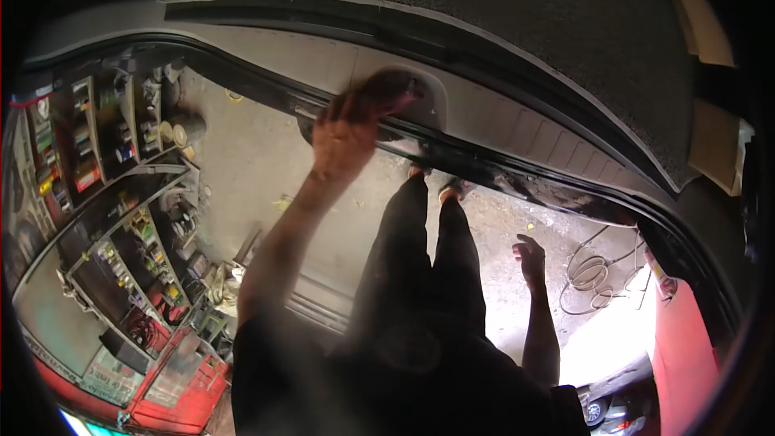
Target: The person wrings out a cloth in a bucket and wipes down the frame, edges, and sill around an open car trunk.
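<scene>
My left hand (345, 136) reaches up to the rear sill of a car's cargo opening, its fingers bent and blurred by motion. At its fingertips is a dark reddish-brown shape (393, 90), too smeared to name, in front of a dark rounded recess in the grey ribbed sill trim (508, 117). A black rubber seal (472, 157) runs along the edge below. My right hand (529, 257) hangs low over the floor on the right, fingers loosely bent and apart, holding nothing.
Dark carpet (500, 0) lines the cargo floor above. Shelves (97, 137) with bottles and boxes stand left, over a red cabinet (182, 383). A coiled hose (593, 273) lies on the concrete floor at right, near a red panel (682, 347).
</scene>
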{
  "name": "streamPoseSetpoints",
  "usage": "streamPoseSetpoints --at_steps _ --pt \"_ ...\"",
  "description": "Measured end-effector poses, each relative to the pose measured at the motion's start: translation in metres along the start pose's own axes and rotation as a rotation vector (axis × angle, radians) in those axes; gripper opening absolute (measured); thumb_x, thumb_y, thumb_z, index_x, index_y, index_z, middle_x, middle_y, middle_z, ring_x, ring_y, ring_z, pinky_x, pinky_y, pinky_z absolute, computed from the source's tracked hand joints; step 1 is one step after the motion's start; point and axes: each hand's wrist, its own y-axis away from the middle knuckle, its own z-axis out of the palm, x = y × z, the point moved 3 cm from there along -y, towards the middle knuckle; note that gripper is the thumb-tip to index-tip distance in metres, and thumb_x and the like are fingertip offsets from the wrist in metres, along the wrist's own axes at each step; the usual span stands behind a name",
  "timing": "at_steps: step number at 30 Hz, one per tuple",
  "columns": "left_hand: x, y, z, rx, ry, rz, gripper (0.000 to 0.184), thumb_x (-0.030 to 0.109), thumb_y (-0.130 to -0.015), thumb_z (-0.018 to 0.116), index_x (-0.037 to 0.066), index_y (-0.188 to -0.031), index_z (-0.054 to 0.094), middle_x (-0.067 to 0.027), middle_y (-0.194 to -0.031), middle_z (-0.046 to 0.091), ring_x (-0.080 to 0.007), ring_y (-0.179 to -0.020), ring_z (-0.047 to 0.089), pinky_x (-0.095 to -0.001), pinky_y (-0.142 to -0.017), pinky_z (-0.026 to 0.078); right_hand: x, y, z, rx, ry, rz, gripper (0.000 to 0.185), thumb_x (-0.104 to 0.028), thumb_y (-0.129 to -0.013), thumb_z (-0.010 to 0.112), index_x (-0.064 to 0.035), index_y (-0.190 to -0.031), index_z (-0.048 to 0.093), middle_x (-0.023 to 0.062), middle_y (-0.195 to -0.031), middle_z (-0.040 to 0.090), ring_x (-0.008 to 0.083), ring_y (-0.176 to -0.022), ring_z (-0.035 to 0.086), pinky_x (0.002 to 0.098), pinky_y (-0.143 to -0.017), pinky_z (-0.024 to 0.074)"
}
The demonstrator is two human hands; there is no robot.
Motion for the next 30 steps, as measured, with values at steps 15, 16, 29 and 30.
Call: streamPoseSetpoints --at_steps 15,16,29,30 --pt "0.075 -0.035 0.010 0.419 0.073 0.089 0.029 0.023 -0.081 0.071 0.016 -0.109 0.071 -0.0196 -0.131 0.055 -0.0387 -0.119 0.052 -0.0619 -0.097 0.039 0.073 0.038 -0.038 0.083 -0.041 0.061 0.035 -0.014 -0.098 0.056 -0.0060 -0.130 0.066 0.0085 -0.090 0.073 0.0151 -0.073 0.068 0.0281 -0.063 0.0550" --pt "0.079 -0.026 0.010 0.432 0.056 0.124 0.028 0.022 -0.081 0.071 0.016 -0.108 0.071 -0.0211 -0.132 0.053 -0.0407 -0.119 0.051 -0.0627 -0.097 0.039 0.066 0.034 -0.035 0.083 -0.059 -0.001 0.034 -0.015 -0.099 0.057 -0.0053 -0.130 0.066 0.0078 -0.090 0.073 0.0131 -0.072 0.066 0.0261 -0.062 0.0534" --pt "0.102 0.053 0.009 0.443 0.853 0.446 0.023 -0.002 -0.078 0.072 0.005 -0.100 0.070 -0.0123 -0.118 0.063 -0.0353 -0.111 0.062 -0.0490 -0.091 0.053 -0.013 0.034 -0.008 0.000 0.101 -0.079 0.035 -0.017 -0.098 0.058 -0.0053 -0.130 0.066 0.0077 -0.091 0.073 0.0141 -0.079 0.069 0.0269 -0.068 0.0537" --pt "0.115 0.060 0.004 0.502 1.007 0.406 0.026 -0.005 -0.079 0.071 0.005 -0.103 0.070 -0.0136 -0.120 0.061 -0.0342 -0.109 0.063 -0.0472 -0.088 0.055 -0.015 0.042 -0.007 0.018 0.075 -0.058 0.035 -0.016 -0.097 0.058 -0.0040 -0.128 0.067 0.0081 -0.089 0.073 0.0140 -0.078 0.068 0.0270 -0.068 0.0535"
